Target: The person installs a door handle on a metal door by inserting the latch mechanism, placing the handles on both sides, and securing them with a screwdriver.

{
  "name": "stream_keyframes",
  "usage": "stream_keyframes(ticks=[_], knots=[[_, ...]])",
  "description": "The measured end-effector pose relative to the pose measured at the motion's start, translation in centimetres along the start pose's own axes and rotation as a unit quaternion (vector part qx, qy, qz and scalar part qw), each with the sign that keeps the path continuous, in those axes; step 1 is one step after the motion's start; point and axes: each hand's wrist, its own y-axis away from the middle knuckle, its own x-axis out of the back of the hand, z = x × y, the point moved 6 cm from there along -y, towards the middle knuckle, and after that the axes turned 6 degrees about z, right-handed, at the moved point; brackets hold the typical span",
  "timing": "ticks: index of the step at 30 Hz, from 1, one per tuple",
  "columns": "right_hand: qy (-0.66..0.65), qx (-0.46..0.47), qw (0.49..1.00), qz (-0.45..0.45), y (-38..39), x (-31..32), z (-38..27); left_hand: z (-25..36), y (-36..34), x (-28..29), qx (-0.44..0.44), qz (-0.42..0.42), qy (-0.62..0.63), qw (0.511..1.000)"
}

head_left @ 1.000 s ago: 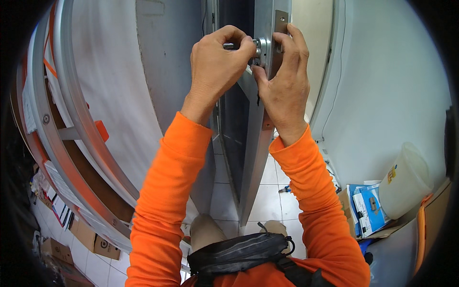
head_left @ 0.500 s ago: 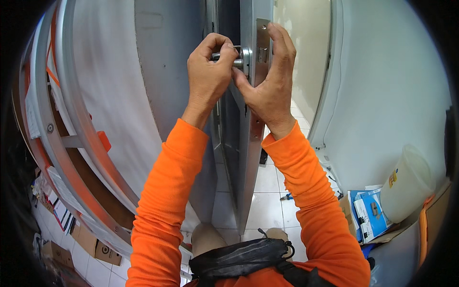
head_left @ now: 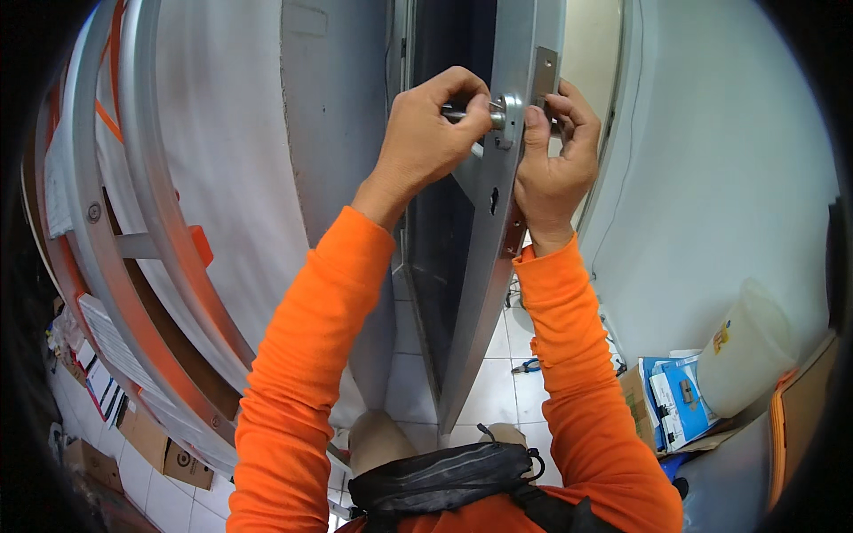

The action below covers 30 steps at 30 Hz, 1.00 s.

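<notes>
A grey metal door (head_left: pixel 487 275) stands ajar before me, its narrow edge turned toward me. My left hand (head_left: pixel 422 138) is closed round the metal lever handle (head_left: pixel 454 115) on the door's left face, thumb and forefinger pinching close to the round base. A thin metal piece shows by those fingertips; its kind is unclear. At the door's edge, my right hand (head_left: pixel 562 173) is closed, thumb against the lock faceplate (head_left: pixel 545 73) and fingers curled round to the far face. Part of another handle shows behind those fingers. Below the lever is an oblong hole (head_left: pixel 494 201) in the door.
A metal ladder (head_left: pixel 133 213) leans at the left. On the tiled floor lie blue-handled pliers (head_left: pixel 526 366) and cardboard boxes (head_left: pixel 188 464). At the right stand a translucent bin (head_left: pixel 746 355) and blue folders (head_left: pixel 680 400), beside a white wall (head_left: pixel 711 178).
The door's edge and both hands have shifted right in view. My right hand has gone from spread fingers beside the faceplate to curling round the door's edge. The left remains on the lever.
</notes>
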Motion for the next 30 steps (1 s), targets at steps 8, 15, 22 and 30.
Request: stream_keyframes(ticks=[8,15,22,30], knots=[[0.002,0.008,1.000,0.005,-0.5,1.5,1.1,0.2,-0.4,-1.4,0.029,0.007,-0.028,0.999],[-0.022,-0.033,0.996,-0.074,0.6,2.8,0.7,-0.5,-0.7,-2.7,0.073,0.043,0.029,0.996],[0.179,-0.023,0.981,-0.071,3.8,3.5,-0.8,-1.1,-1.0,-4.1,0.050,0.098,0.067,0.992],[0.122,-0.033,0.979,-0.160,2.2,2.2,0.2,-1.2,-1.1,-4.1,0.061,0.084,0.153,0.983]])
